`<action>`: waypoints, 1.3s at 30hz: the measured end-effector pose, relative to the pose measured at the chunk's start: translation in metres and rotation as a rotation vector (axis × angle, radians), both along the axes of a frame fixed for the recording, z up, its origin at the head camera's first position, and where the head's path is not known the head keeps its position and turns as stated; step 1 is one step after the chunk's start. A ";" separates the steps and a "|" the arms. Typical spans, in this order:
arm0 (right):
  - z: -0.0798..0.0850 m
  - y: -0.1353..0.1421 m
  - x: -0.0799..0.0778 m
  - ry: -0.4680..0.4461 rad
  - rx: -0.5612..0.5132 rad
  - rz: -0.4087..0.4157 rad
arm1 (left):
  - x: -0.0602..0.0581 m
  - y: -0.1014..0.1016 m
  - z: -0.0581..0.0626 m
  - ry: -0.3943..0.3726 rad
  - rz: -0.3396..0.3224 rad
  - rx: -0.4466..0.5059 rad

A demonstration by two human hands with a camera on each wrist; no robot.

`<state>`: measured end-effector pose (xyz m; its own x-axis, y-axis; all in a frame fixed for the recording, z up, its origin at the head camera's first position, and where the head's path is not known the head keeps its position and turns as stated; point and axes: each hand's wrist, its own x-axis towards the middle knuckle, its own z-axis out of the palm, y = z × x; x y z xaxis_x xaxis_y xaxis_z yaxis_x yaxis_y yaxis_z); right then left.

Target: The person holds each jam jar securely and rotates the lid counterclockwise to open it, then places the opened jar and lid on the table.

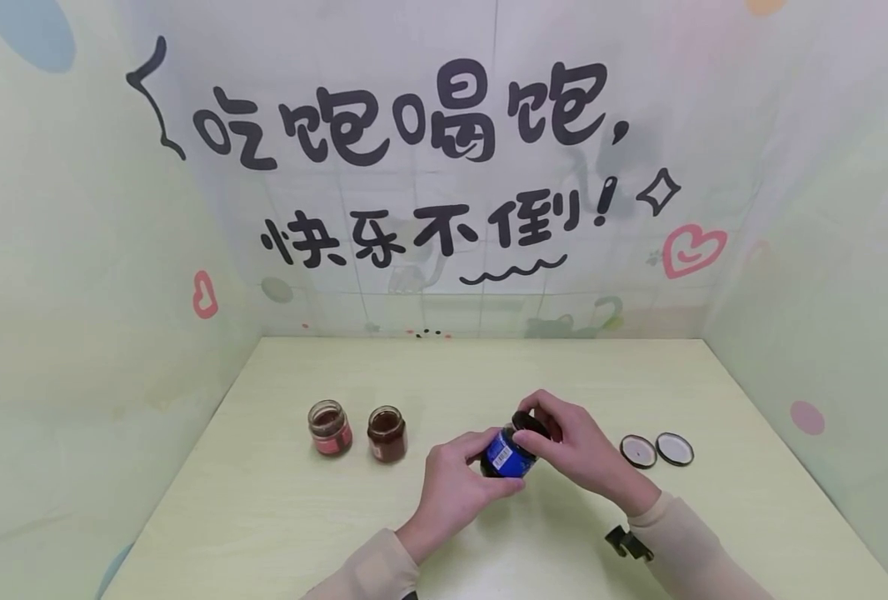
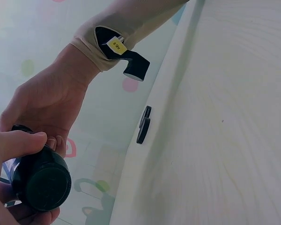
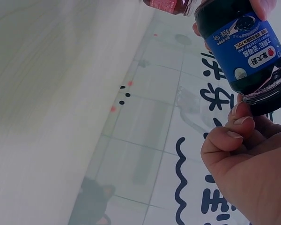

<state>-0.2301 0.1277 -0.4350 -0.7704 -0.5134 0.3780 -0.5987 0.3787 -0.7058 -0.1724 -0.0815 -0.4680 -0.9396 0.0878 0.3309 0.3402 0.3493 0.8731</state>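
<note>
My left hand [image 1: 451, 483] grips a jam jar [image 1: 506, 458] by its sides, above the table. The glass is dark and its blue label [image 3: 246, 46] reads blueberry jam. My right hand [image 1: 582, 450] pinches a black lid [image 1: 531, 423] between thumb and fingers. The lid sits tilted at the jar's mouth, one edge lifted, in the head view. In the right wrist view the lid [image 3: 277, 99] is at the neck, with curled fingers beside it. The left wrist view shows the jar's dark base [image 2: 48, 187] tipped toward that camera.
Left on the table [image 1: 264, 517] stand two uncovered jars, one with a pink label [image 1: 330, 437] and one with dark red contents [image 1: 387, 440]. Right of my hands lie two loose lids [image 1: 638, 451], light inside up, side by side. Printed walls [image 1: 444, 312] enclose the back and sides.
</note>
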 end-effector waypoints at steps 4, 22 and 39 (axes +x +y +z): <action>-0.001 0.000 0.000 0.001 -0.006 0.012 | 0.000 0.000 0.000 0.007 0.000 0.001; -0.001 0.001 -0.001 0.017 -0.004 0.038 | -0.001 -0.001 -0.002 0.008 0.003 0.010; -0.001 0.001 -0.001 0.003 -0.024 0.084 | 0.000 -0.002 0.001 -0.010 0.002 -0.017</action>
<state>-0.2315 0.1287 -0.4355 -0.7238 -0.5668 0.3935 -0.6299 0.3101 -0.7121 -0.1719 -0.0832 -0.4668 -0.9431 0.0911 0.3199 0.3305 0.3646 0.8706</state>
